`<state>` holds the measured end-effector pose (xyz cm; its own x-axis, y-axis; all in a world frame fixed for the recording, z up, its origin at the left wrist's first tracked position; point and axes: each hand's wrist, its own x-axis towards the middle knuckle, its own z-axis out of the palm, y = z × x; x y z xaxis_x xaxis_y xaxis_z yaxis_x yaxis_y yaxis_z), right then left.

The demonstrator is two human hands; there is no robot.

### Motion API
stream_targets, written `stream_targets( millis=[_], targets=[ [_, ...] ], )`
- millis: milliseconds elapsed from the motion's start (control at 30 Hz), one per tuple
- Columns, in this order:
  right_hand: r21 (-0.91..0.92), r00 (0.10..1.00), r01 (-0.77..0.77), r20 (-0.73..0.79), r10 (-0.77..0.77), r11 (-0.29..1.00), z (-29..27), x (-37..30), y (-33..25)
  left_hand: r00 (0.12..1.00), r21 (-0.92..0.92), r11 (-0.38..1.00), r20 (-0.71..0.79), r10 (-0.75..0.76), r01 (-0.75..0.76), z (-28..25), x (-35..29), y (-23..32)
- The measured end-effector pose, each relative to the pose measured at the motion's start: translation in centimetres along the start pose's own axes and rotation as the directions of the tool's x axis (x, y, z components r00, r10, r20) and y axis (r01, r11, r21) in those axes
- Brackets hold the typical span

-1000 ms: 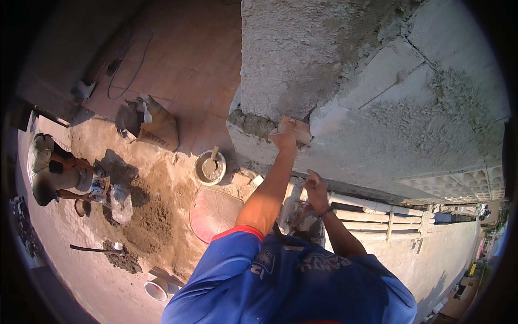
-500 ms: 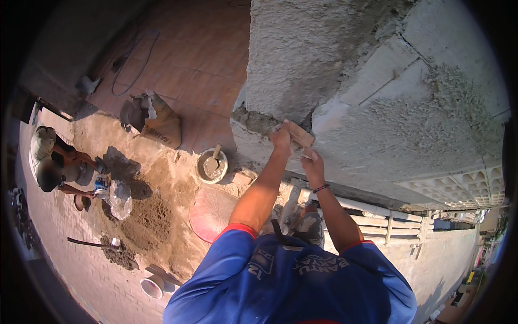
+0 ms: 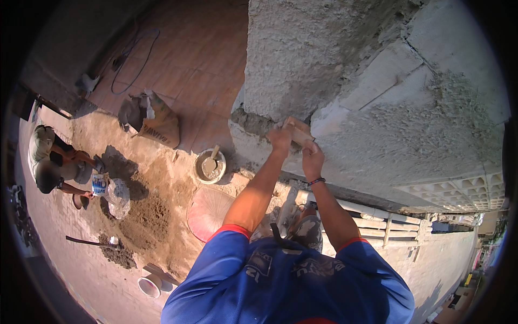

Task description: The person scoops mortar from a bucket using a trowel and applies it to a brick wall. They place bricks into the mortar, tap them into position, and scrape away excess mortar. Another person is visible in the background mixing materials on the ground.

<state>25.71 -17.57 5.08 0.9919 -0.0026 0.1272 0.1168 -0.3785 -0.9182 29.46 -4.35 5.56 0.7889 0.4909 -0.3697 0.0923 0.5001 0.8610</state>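
Note:
Both of my hands hold a tan, reddish-brown brick (image 3: 300, 129) at the corner of a rough plastered wall (image 3: 302, 59). My left hand (image 3: 279, 138) is closed on its left end, and my right hand (image 3: 313, 158) grips its near right corner. The brick sits tilted beside a ledge of grey mortar (image 3: 253, 122) on the wall's broken edge. Whether its underside touches the ledge is hidden.
Left of my arms stands a bucket (image 3: 203, 177) of wet mortar with a trowel (image 3: 212, 156) in it. A round pinkish sack (image 3: 208, 213), a torn paper bag (image 3: 160, 129) and a sand heap (image 3: 148, 216) lie nearby. A co-worker (image 3: 54, 162) bends over at far left.
The brick has been tipped a little, showing more of its side, with my hands still on it. At far left, the co-worker has shifted a white and blue packet.

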Motion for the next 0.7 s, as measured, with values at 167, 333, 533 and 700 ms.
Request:
stream_targets(
  millis=[167, 333, 533, 700],
  targets=[
    [-0.137, 0.999, 0.042, -0.019, -0.045, 0.99, 0.9, -1.8, -1.0, 0.99, 0.172, 0.977, -0.026, 0.135, -0.129, -0.4, -1.7, 0.7],
    [-0.295, 0.978, 0.195, -0.009, -0.207, 0.935, 1.4, -2.1, -0.7, 0.966, 0.24, 0.943, -0.06, 0.252, -0.231, -0.5, -1.7, 0.3],
    [-0.331, 0.98, 0.19, 0.005, -0.199, 0.924, 2.1, -2.0, -1.6, 0.962, 0.311, 0.922, -0.069, 0.264, -0.23, -0.5, -1.4, 0.7],
    [-0.331, 0.971, 0.235, 0.028, -0.239, 0.914, 1.9, -2.0, -1.5, 0.898, 0.55, 0.727, 0.106, 0.428, -0.412, -1.7, 0.1, 0.0]
  ],
)
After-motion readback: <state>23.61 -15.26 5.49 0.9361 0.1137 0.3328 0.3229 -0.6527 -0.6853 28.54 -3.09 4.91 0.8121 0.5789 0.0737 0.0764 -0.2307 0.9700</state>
